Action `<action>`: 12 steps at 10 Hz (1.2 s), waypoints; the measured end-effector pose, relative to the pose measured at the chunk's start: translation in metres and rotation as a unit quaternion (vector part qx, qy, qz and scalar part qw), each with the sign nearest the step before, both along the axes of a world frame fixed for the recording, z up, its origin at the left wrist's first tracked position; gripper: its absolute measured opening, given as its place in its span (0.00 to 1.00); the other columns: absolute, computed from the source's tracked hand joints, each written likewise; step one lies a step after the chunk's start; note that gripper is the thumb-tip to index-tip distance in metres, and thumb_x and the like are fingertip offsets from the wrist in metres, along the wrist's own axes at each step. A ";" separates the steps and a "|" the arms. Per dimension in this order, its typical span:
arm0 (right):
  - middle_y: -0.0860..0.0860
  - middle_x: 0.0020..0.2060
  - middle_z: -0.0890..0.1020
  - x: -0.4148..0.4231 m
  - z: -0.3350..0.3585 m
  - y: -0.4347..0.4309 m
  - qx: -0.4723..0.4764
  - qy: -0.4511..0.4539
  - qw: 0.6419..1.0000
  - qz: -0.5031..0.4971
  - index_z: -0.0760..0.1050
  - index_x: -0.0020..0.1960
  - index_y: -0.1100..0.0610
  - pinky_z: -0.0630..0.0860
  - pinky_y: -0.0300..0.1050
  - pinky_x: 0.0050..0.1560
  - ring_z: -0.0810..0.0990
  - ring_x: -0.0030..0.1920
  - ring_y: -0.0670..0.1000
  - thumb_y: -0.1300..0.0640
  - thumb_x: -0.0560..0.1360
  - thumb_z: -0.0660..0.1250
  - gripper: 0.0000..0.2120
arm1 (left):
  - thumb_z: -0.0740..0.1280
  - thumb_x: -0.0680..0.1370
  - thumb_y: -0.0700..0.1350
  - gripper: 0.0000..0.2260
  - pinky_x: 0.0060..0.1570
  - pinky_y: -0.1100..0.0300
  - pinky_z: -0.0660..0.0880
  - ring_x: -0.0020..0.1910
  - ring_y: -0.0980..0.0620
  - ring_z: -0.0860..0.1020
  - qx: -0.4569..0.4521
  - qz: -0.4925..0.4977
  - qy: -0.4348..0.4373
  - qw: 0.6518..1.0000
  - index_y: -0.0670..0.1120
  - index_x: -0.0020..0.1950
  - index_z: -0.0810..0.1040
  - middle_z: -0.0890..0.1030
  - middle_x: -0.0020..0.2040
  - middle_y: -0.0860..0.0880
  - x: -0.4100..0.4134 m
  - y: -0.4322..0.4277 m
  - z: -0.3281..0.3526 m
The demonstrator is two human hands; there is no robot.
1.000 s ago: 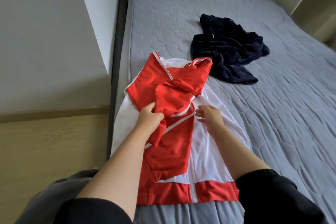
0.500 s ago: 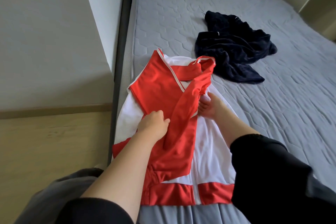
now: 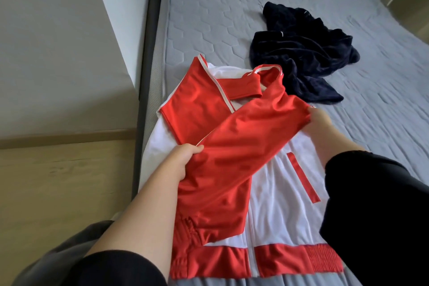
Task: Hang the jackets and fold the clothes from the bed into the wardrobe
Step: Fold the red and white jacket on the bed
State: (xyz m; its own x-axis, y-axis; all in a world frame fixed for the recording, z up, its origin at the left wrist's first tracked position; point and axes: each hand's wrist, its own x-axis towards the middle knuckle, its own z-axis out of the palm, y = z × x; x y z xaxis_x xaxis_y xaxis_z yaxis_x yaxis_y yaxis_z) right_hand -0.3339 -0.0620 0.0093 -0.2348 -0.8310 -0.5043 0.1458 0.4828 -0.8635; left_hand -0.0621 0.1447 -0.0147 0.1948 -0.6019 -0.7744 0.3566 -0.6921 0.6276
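Jacket sleeve (image 3: 243, 137) pinched between left hand (image 3: 183, 158) and right hand (image 3: 319, 118).

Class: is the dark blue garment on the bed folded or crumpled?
Crumpled. The dark blue garment lies in a bunched, wrinkled heap on the bed, with no straight folded edges, beyond the red and white jacket.

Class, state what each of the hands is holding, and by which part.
Both grip the red sleeve of the red-and-white jacket: left hand at its near edge, right hand at its far end.

white wall (image 3: 58, 53), wooden floor (image 3: 65, 181)
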 end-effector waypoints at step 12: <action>0.54 0.41 0.82 0.040 -0.031 0.124 0.121 -0.098 0.985 0.067 0.72 0.59 0.54 0.80 0.51 0.40 0.80 0.40 0.52 0.57 0.76 0.66 0.12 | 0.72 0.73 0.52 0.19 0.61 0.52 0.74 0.54 0.45 0.79 -0.026 -0.293 -0.252 0.922 0.40 0.57 0.80 0.81 0.55 0.44 0.017 0.027 0.023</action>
State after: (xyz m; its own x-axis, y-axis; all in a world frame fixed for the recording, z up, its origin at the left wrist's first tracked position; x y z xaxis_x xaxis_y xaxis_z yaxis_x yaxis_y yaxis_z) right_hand -0.2940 0.0619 -0.0221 -0.0086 -0.6977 -0.7164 0.2195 0.6976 -0.6820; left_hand -0.0448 0.1720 0.0082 0.1514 -0.7515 -0.6421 -0.4158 -0.6377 0.6484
